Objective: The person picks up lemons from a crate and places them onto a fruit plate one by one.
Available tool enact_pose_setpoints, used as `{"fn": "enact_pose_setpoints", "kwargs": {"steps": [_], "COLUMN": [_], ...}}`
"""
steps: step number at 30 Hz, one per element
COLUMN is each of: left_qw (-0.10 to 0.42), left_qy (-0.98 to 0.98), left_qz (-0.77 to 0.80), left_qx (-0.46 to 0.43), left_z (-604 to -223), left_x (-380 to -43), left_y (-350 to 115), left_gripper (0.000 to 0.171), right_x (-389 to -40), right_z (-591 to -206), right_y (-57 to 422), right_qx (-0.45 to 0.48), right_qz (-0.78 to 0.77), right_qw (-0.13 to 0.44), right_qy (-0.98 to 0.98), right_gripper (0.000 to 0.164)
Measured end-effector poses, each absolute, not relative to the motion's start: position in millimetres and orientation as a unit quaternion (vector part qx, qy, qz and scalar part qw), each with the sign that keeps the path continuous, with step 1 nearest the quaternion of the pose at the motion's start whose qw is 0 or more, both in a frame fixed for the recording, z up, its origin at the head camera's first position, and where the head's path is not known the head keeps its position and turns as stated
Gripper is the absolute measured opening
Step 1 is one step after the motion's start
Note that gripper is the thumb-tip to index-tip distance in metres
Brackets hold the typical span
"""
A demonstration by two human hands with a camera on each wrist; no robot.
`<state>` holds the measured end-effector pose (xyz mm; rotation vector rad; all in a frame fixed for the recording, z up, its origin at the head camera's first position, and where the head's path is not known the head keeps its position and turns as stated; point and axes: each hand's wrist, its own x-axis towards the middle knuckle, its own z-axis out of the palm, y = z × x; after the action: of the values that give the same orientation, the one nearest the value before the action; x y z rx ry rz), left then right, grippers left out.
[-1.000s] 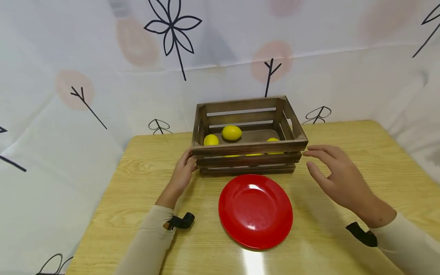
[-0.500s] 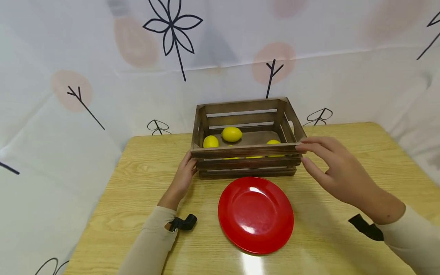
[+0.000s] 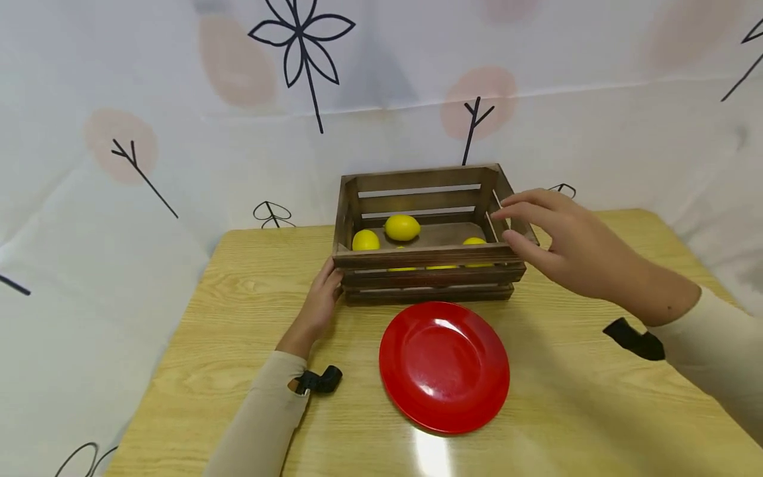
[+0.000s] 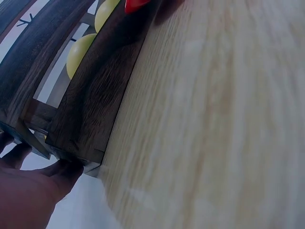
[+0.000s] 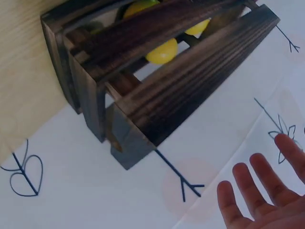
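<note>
A brown slatted wooden crate (image 3: pixel 429 256) stands at the back of the table, with several yellow lemons inside, such as one lemon (image 3: pixel 402 228) near its back slats. My left hand (image 3: pixel 318 301) holds the crate's front left corner; in the left wrist view its fingertips are at the slat ends, partly hidden. Over the crate's right end hovers my right hand (image 3: pixel 566 242), fingers spread and slightly bent, holding nothing. The right wrist view shows that hand's fingers (image 5: pixel 259 181) apart from the slats. A round red plate (image 3: pixel 444 368) lies in front of the crate.
The wood-grain table (image 3: pixel 250 331) reaches back to a white cloth backdrop (image 3: pixel 405 66) printed with black plant drawings and pink spots. A dark strap (image 3: pixel 318 379) is on the left wrist, and another strap (image 3: pixel 634 339) on the right.
My right hand has moved from beside the crate's front right corner up and inward, over its right end. My left hand stays at the left corner. Lemons and plate stay put.
</note>
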<state>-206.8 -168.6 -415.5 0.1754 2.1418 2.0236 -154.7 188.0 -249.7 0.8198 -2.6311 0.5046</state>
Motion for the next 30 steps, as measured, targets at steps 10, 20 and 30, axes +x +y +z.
{"fn": "enact_pose_setpoints", "kwargs": {"steps": [10, 20, 30], "left_qw": [0.101, 0.110, 0.105], "left_qy": [0.721, 0.727, 0.727], "left_qz": [0.681, 0.667, 0.666], "left_qx": [0.080, 0.120, 0.131], "left_z": [-411.2, -395.6, -396.9], "left_x": [-202.2, -193.6, -197.8], "left_y": [-177.9, -169.8, -172.8], "left_gripper": [0.053, 0.052, 0.049], "right_x": [-194.3, -219.0, -250.5], "right_z": [-220.6, -208.6, -209.7], "right_y": [172.3, 168.7, 157.8], "right_qx": [0.294, 0.322, 0.316], "right_qz": [0.192, 0.151, 0.137], "right_qw": [0.024, -0.075, -0.155], "right_qy": [-0.936, -0.932, -0.926], "right_gripper": [0.034, 0.036, 0.034]}}
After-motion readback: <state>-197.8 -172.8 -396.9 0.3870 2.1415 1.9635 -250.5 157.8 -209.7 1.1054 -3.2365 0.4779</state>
